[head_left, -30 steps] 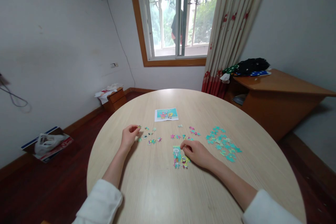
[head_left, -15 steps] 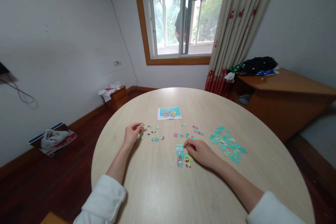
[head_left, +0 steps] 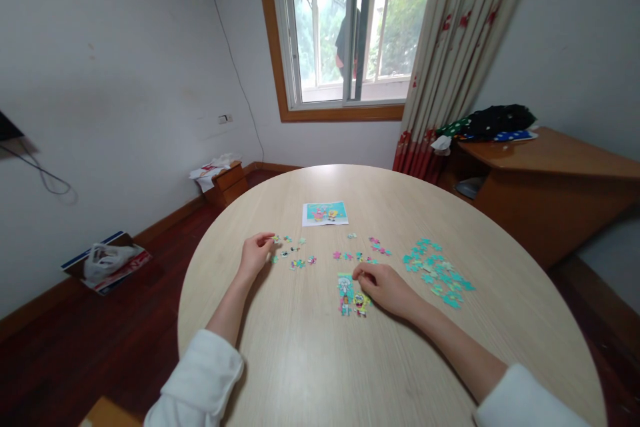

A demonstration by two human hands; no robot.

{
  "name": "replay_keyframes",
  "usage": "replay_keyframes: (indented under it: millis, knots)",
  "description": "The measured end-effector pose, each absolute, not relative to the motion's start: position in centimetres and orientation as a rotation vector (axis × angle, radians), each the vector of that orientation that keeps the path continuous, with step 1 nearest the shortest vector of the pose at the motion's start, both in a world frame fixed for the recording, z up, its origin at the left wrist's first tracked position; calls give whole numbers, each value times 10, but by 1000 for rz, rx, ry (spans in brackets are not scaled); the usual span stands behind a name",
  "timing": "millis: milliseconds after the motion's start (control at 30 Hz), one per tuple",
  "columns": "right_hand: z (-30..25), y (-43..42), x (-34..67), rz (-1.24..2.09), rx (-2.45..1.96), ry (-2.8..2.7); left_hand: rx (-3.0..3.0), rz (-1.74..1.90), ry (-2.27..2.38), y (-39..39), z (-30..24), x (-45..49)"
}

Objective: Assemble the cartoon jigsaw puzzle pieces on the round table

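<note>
My left hand (head_left: 257,253) rests at the left of the loose jigsaw pieces, its thumb and fingers pinched at a small yellowish puzzle piece (head_left: 276,239). Beside it lie several mixed-colour puzzle pieces (head_left: 299,263). My right hand (head_left: 383,285) is closed with curled fingers, just at the upper right of a partly joined jigsaw (head_left: 345,285) showing a pale teal figure and a yellow one. Whatever its fingertips hold, if anything, is hidden. Above that hand are pink and teal puzzle pieces (head_left: 348,256). A picture card (head_left: 325,213) with the cartoon figures lies farther back.
A spread of teal puzzle pieces (head_left: 440,272) lies on the right side of the round wooden table (head_left: 300,360). Beyond the table are a window (head_left: 350,27), a curtain (head_left: 450,47) and a brown desk (head_left: 560,160) with cloths on it.
The whole view has shifted slightly to the right. Both hands stay in nearly the same places, and the puzzle pieces have not visibly moved on the table.
</note>
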State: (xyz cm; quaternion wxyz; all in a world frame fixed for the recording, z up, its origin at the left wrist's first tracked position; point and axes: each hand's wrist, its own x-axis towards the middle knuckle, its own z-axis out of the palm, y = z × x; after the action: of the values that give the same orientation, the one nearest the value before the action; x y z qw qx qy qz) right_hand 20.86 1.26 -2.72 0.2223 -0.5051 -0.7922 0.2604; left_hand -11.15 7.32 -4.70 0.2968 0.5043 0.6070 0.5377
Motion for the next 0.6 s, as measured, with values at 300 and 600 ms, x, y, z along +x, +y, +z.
replay_keyframes:
  millis: [300, 600]
  knots:
    - [-29, 14, 209, 717, -1373, -2121, 1459, 1308, 1781, 73, -45, -113]
    - [-26, 19, 214, 598, -1356, -1988, 1562, 1097, 1981, 71, -43, -114]
